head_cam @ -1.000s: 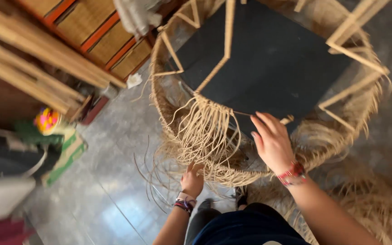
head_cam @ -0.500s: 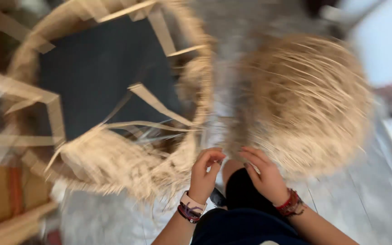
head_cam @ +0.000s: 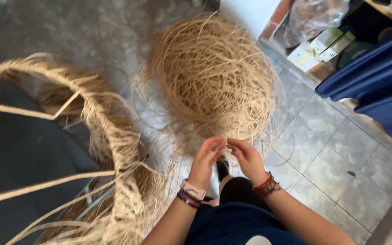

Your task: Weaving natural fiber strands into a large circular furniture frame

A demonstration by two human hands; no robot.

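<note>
A big loose coil of pale straw-coloured fibre strands point(head_cam: 212, 77) lies on the grey tiled floor in front of me. My left hand point(head_cam: 206, 158) and my right hand point(head_cam: 246, 156) meet at the coil's near edge, fingertips pinched together on thin strands that trail from it. Both wrists wear bracelets. To the left stands a round frame point(head_cam: 110, 131) wrapped in woven fibre around a dark panel, with flat pale strips crossing it and loose strand ends hanging from its rim.
Blue cloth point(head_cam: 377, 77) hangs at the right. Small boxes point(head_cam: 323, 45) and a clear plastic bag point(head_cam: 316, 16) sit at the top right by a white block point(head_cam: 246, 13). My dark-clad knees are at the bottom centre.
The view has swung right, from the woven frame to the fibre coil. My right hand left the frame's rim, and both hands came together at the coil's near edge.
</note>
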